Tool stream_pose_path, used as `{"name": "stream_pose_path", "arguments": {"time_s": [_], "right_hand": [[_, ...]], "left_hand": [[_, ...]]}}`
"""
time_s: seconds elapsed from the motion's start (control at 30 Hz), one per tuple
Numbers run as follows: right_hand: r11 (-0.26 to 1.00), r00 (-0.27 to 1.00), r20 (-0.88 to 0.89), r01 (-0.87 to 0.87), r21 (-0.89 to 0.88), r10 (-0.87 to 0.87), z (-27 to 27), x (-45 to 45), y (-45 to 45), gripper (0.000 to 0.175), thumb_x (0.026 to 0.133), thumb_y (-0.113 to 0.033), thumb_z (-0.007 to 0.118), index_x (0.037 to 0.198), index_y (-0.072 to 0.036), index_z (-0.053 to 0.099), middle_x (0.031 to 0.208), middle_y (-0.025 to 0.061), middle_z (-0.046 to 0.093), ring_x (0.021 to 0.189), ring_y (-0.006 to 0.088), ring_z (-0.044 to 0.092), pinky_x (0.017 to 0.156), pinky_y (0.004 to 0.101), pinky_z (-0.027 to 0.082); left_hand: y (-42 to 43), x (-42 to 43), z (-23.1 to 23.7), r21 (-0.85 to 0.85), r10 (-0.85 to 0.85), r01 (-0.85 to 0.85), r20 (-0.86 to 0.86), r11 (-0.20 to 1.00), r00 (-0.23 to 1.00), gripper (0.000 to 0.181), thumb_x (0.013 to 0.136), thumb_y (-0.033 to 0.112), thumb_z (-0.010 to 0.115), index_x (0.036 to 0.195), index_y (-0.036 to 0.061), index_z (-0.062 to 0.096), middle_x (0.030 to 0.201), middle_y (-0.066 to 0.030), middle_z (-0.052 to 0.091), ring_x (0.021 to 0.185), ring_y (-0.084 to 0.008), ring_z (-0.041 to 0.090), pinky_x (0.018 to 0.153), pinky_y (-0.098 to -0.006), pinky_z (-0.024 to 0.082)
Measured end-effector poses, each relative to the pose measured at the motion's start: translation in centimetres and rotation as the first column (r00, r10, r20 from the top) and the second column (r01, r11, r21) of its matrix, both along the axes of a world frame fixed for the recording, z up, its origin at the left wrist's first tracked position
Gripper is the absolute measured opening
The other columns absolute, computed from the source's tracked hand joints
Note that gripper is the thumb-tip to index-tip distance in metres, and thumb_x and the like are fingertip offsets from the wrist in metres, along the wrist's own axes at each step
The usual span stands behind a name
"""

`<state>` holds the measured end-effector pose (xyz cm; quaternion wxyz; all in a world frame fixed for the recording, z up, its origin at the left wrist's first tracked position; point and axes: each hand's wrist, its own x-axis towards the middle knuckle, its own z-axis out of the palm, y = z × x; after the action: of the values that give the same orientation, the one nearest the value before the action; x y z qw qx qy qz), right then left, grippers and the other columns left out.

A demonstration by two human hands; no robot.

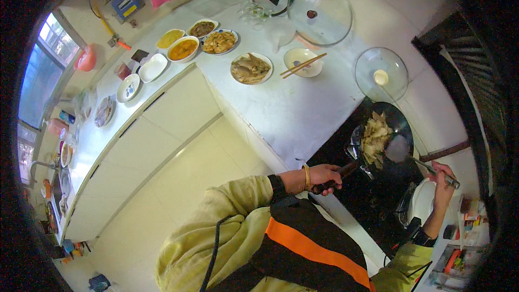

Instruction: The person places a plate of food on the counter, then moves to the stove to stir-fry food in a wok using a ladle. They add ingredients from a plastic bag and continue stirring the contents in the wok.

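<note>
My left hand [325, 178] is closed around the dark handle [344, 172] of a black wok [402, 119] on the stove [365, 198]. With my right hand [442, 174] I grip the metal handle of a spatula [436, 169], whose blade [397, 148] rests inside the wok. Pale, browned pieces of food [375, 138] lie in the wok, left of the blade. What the pieces are, I cannot tell for certain. A gold-coloured bangle [307, 177] circles my left wrist.
Left of the stove, the white counter [259, 105] bears a plate of cooked food [251, 69] and a bowl [314, 69] with chopsticks [303, 65] across it. Glass lids [381, 63] lean at the wall. Several filled dishes [183, 50] stand farther off. A white pan or bowl [423, 200] sits beside my right forearm.
</note>
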<state>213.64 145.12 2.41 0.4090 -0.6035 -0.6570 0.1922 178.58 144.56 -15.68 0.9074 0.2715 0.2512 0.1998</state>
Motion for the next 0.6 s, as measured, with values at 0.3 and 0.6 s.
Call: {"name": "stream_pose_path", "arguments": {"time_s": [0.3,0.6], "right_hand": [[0.98,0.823,-0.533,0.157,-0.119,-0.196,-6.5,10.3,5.7,0.019,0.084,-0.022,0.056,0.097,-0.008,0.058,0.11,0.0096,0.06,0.086,0.0143,0.057,0.074,0.0263,0.047],[0.892,0.868,0.207,-0.445,-0.079,0.451,-3.1,-1.6,5.8,0.009,0.077,-0.005,0.056,0.083,0.0,0.058,0.105,0.0134,0.063,0.097,0.0217,0.059,0.087,0.0325,0.044]], "left_hand": [[-0.5,0.4,-0.7,-0.004,-0.013,0.013,-0.019,1.0,1.0,0.036,0.081,0.011,0.057,0.113,0.0109,0.042,0.079,-0.0075,0.059,0.049,-0.0138,0.05,0.036,-0.0254,0.041],[1.7,2.1,0.2,0.015,-0.036,0.038,-0.139,0.999,0.99,0.025,0.078,0.013,0.059,0.1,0.0094,0.047,0.074,-0.0077,0.056,0.047,-0.0117,0.045,0.038,-0.0251,0.038]]}}
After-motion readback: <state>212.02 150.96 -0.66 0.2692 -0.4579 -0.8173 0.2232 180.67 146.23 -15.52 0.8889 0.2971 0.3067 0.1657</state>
